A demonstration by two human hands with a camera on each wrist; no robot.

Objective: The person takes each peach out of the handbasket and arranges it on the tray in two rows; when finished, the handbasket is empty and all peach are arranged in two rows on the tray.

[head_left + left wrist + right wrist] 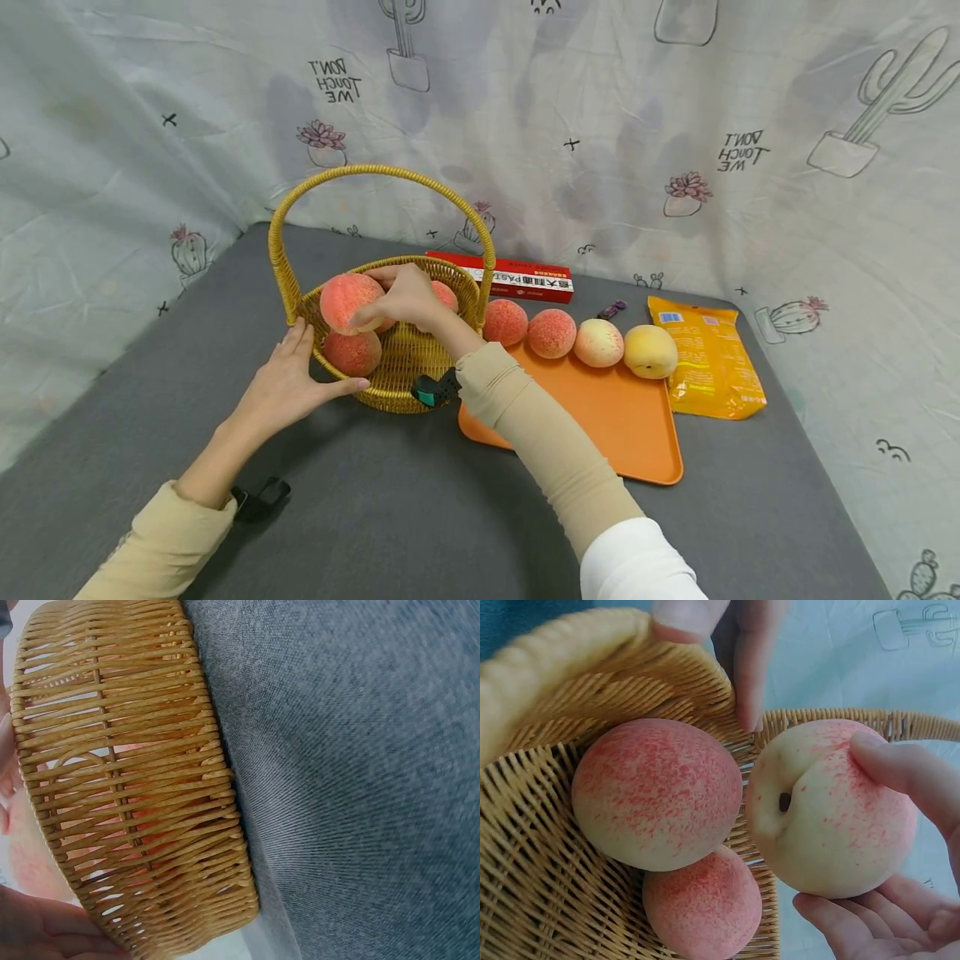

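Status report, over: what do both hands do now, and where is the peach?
Right hand holds peach over wicker basket. Left hand rests on basket's near wall. Other peaches already inside; nothing blocks the way.

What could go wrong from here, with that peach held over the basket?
The right hand pinches the peach by fingertips only, so it might slip and drop onto the peaches inside. The left hand only rests against the basket wall, so a bump could shift it toward the orange tray.
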